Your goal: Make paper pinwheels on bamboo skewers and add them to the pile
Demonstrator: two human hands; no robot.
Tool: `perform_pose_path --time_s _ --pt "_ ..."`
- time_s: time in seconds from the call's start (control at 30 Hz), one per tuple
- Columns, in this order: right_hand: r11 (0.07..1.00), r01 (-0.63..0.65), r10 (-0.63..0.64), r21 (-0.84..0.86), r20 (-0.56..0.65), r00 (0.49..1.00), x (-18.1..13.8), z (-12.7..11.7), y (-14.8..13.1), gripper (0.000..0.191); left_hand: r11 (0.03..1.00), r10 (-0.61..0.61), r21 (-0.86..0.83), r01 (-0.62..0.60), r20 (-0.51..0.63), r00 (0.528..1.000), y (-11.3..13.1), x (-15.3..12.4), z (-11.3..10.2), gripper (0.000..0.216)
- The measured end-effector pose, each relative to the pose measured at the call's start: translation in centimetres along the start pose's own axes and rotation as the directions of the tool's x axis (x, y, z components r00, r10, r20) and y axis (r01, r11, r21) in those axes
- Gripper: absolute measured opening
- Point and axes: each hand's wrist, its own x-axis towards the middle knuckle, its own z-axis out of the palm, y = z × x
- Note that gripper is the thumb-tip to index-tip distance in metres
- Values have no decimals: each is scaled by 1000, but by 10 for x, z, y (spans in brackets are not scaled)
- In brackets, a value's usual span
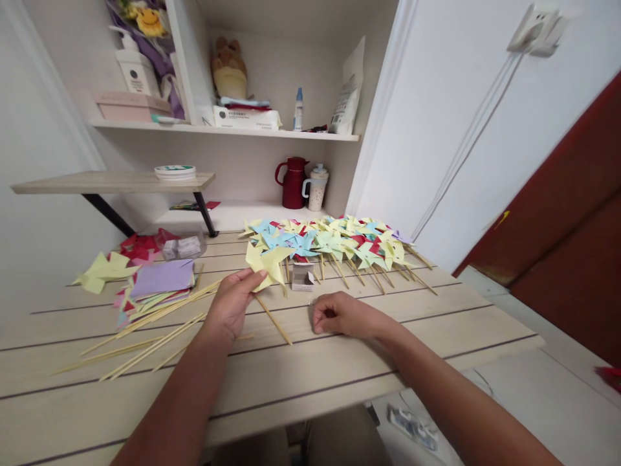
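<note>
My left hand (235,299) pinches a pale yellow paper pinwheel (268,264) between thumb and fingers. A thin wooden stick (274,320) slants down from beside that hand; whether it is joined to the pinwheel I cannot tell. My right hand (334,314) rests on the tabletop with its fingers curled closed, and anything inside them is too small or hidden to name. Between and beyond the hands stands a small open cardboard box (303,277). Behind it lie several finished pinwheels (330,243) on sticks, in yellow, blue, green and red.
Loose sticks (145,320) and a stack of coloured paper sheets (162,279) lie at the left. A yellow folded paper (104,270) and a clear plastic container (184,246) are beside them. A raised shelf (114,183) overhangs the back left. A red jug (294,184) and a cup (317,188) stand behind.
</note>
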Motion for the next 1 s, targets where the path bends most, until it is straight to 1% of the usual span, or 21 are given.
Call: perform_pose_path --time_s 0.2,0.37,0.6,0.73,0.83,0.93,1.0 --pt "995 -19 23 97 -48 999 3 2 2 17 1000 0 21 0 11 1000 -3 3 -3 33" --pt "991 -56 64 118 -63 996 6 3 3 15 999 2 35 -3 19 1000 -5 4 -6 32" --pt "998 -56 60 37 -107 992 5 3 -3 6 1000 -7 30 6 31 999 -4 4 -5 34" --pt "999 -23 15 -49 -154 988 6 3 -4 7 999 -7 45 5 36 999 -5 4 -5 33" --pt "992 -26 1 -120 -205 979 8 4 -2 11 999 -11 51 9 34 999 -5 4 -5 34" --pt "992 -33 5 -121 -223 975 8 5 -1 13 999 -16 51 15 24 1000 -4 3 -4 37" --pt "998 -30 19 -53 -196 980 5 5 -1 12 999 -18 48 17 22 1000 -3 3 -3 37"
